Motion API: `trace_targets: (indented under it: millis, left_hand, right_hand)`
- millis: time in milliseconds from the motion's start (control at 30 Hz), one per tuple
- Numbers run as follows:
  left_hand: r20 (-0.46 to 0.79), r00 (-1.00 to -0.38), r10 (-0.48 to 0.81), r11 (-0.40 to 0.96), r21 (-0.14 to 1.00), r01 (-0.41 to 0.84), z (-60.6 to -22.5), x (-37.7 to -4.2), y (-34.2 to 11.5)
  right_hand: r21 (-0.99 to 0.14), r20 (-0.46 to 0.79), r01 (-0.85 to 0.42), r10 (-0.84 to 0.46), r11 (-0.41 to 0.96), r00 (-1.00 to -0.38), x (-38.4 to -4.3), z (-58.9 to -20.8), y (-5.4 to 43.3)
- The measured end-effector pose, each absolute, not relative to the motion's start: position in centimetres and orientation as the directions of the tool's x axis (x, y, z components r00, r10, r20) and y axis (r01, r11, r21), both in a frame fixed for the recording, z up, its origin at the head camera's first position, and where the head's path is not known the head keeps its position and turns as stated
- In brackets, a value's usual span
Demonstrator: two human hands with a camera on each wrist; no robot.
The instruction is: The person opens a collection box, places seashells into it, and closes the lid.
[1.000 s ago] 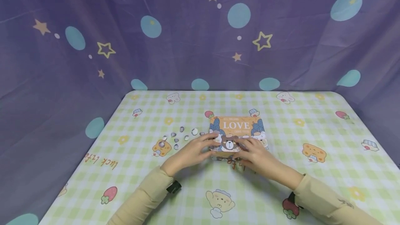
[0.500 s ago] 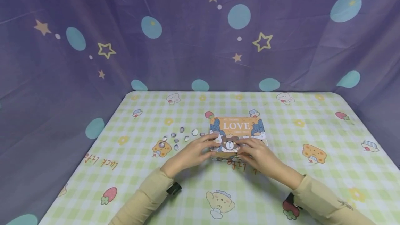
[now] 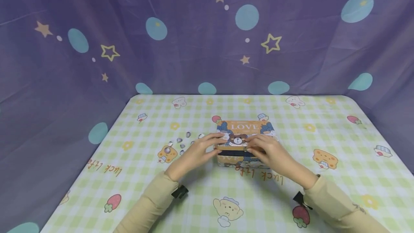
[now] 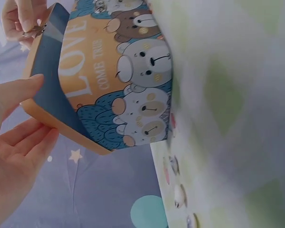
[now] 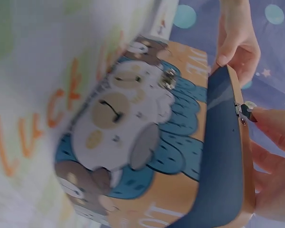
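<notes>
A bear-printed box (image 3: 247, 161) with "LOVE" lettering stands on the table, its hinged lid (image 3: 244, 127) raised partway at the front. A dark gap shows between lid and box. My left hand (image 3: 194, 154) pinches the lid's left front corner, thumb at its rim and fingers on top, as the left wrist view also shows. With thumb and fingers, my right hand (image 3: 273, 152) holds the lid's front edge at the small metal latch (image 5: 244, 110). A matching metal catch (image 5: 168, 79) sits on the box front. The inside of the box is hidden.
Several small purple-and-white stones (image 3: 179, 140) lie scattered left of the box, close to my left hand. A checked cloth (image 3: 155, 204) with cartoon prints covers the table. Behind it hangs a purple curtain (image 3: 194, 56).
The lid has come up from closed to partly raised, lifting at the front. Both hands have risen slightly with it.
</notes>
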State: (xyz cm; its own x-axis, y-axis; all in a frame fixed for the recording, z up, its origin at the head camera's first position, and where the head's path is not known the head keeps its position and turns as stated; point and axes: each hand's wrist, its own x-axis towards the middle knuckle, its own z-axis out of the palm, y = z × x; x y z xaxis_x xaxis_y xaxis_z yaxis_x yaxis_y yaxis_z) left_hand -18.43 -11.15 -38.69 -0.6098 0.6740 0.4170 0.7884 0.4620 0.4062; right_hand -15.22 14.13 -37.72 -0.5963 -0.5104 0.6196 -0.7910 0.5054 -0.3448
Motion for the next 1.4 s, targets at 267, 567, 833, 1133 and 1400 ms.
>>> trace_targets:
  millis: [267, 567, 833, 1133, 1400]
  left_hand:
    - [0.454, -0.623, 0.637, 0.431, 0.460, 0.776, -37.9, -18.9, -11.1]
    - [0.566, -0.580, 0.585, 0.377, 0.443, 0.813, -36.8, -20.2, -10.7]
    - [0.681, -0.589, 0.435, 0.323, 0.492, 0.808, -35.6, -22.1, -9.9]
    - [0.683, -0.676, 0.277, 0.237, 0.633, 0.737, -34.3, -23.6, -9.0]
    - [0.650, -0.734, 0.196, 0.255, 0.689, 0.678, -32.7, -23.6, -8.1]
  right_hand:
    - [-0.388, 0.602, -0.762, -0.483, 0.519, -0.636, -16.0, -36.3, 14.2]
    - [-0.425, 0.530, -0.677, -0.441, 0.601, -0.724, -16.8, -34.4, 14.8]
    - [-0.422, 0.616, -0.680, -0.360, 0.600, -0.701, -18.3, -33.5, 16.2]
    - [-0.448, 0.736, -0.693, -0.208, 0.565, -0.644, -21.0, -34.5, 18.0]
    - [-0.626, 0.670, -0.604, -0.055, 0.492, -0.740, -22.1, -34.7, 18.7]
